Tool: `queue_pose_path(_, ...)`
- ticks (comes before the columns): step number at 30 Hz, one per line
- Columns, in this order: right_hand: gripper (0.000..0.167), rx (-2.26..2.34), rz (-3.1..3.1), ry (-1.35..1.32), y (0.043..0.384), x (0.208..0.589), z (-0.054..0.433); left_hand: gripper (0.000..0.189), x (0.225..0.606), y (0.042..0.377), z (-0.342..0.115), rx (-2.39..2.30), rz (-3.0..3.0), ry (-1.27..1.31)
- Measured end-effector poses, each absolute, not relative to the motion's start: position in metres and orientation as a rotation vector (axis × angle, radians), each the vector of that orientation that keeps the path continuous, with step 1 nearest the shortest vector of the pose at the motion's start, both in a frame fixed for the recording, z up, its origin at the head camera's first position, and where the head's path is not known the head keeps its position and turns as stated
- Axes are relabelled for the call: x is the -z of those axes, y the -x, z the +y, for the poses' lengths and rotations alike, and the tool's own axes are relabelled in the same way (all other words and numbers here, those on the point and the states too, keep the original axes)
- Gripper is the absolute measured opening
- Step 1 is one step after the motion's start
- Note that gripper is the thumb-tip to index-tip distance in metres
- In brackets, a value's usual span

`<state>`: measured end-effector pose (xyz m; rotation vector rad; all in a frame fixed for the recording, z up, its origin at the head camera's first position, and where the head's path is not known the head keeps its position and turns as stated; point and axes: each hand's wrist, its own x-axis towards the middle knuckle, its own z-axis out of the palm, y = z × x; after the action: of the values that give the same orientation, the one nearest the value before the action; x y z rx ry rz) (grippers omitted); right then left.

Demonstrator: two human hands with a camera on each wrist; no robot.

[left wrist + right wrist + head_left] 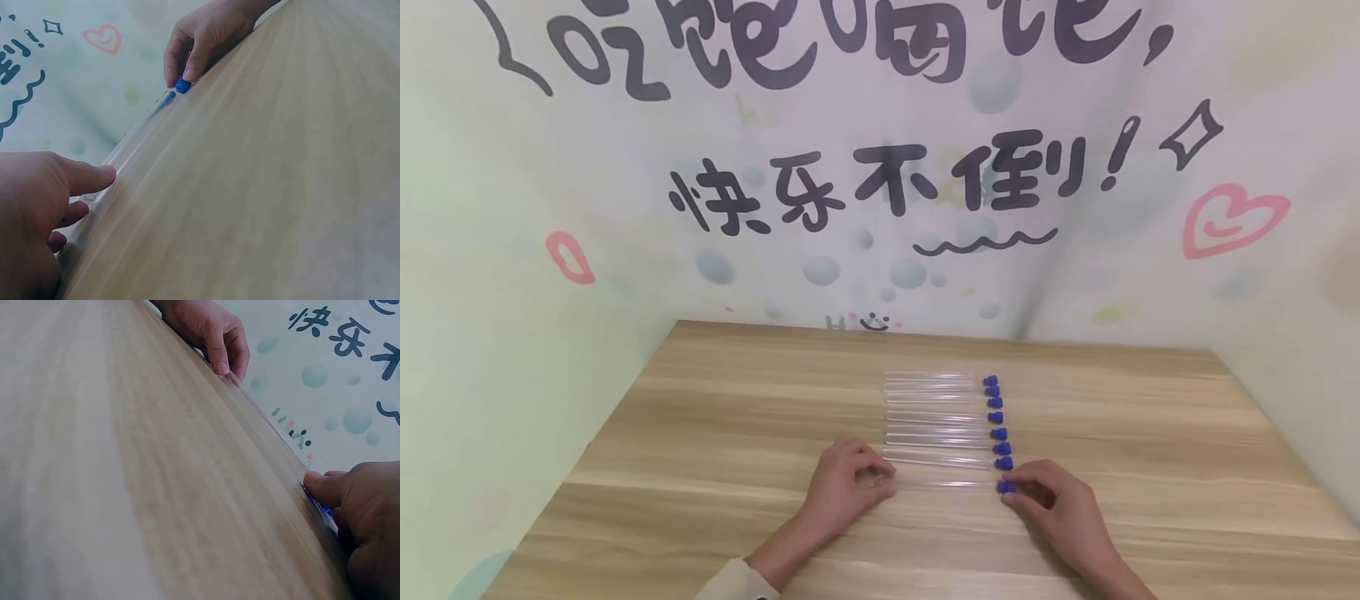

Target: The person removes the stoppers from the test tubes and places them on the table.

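Note:
A clear test tube with a blue cap point(1006, 487) lies across the wooden table, nearest to me in a column of similar tubes. At its rounded left end, my left hand point(842, 483) pinches the test tube point(943, 484) between thumb and forefinger. The blue cap sits between the thumb and fingertips of my right hand point(1063, 504). The left wrist view shows that cap point(182, 85) close to the tabletop under the right fingertips. Seen from the right wrist, my left hand point(215, 337) holds the far end low at the table surface.
Several more capped test tubes point(936, 419) lie parallel just beyond, their blue caps point(996, 417) all on the right. The wooden table point(722, 400) meets a printed cloth backdrop point(880, 275) behind, with pale side walls point(497, 375) at left and right.

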<state>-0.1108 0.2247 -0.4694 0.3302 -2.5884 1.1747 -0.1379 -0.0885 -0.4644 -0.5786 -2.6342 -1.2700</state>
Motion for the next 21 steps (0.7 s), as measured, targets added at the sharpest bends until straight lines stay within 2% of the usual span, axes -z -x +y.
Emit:
queue_pose_path(6, 0.027, -1.19, -2.598, -0.331, 0.108, 0.467, 0.223, 0.024, 0.465, 0.135, -0.089, 1.28, -2.647, 0.566)
queue_pose_path(15, 0.032, -1.227, -2.554, -0.323, 0.118, 0.462, 0.222, 0.023, 0.466, 0.143, -0.094, 1.329, -2.567, 0.597)
queue_pose_path(21, 0.036, -1.233, -2.666, -0.277, 0.126, 0.423, 0.231, 0.017, 0.454, 0.149, -0.103, 1.465, -2.535, 0.511)
